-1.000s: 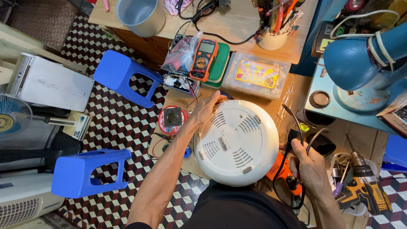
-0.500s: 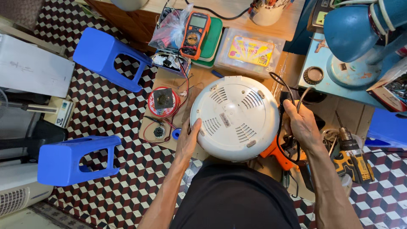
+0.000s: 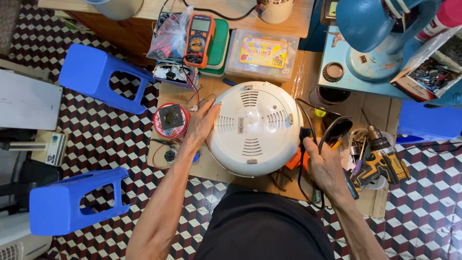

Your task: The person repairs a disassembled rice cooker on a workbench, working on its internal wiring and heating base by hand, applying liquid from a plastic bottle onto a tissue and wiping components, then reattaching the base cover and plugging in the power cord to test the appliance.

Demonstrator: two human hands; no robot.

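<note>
Head view shows us bent over a low wooden board [image 3: 216, 168] on the checkered floor, with a round white appliance [image 3: 255, 127], turned bottom-up so its vented base faces us, resting in the middle of it. A second ago our left hand [image 3: 202, 123] lay on the upper left of the shell; half a second ago it had dropped to the lower left edge; now it is back on the left rim, fingers spread flat against the plastic, steadying rather than pinching anything. Our right hand [image 3: 325, 166] has come off the right side of the shell and is closed around a black power cord [image 3: 304, 139] just beside the appliance, the plug end standing up between thumb and fingers. We judge that the housing has been turned and settled, and that attention has passed from the shell to its cord. A red solder reel [image 3: 172, 120] sits just left of our left hand, an orange multimeter [image 3: 199, 33] lies beyond the appliance, and a yellow cordless drill [image 3: 380, 161] lies to the right of our right hand.
</note>
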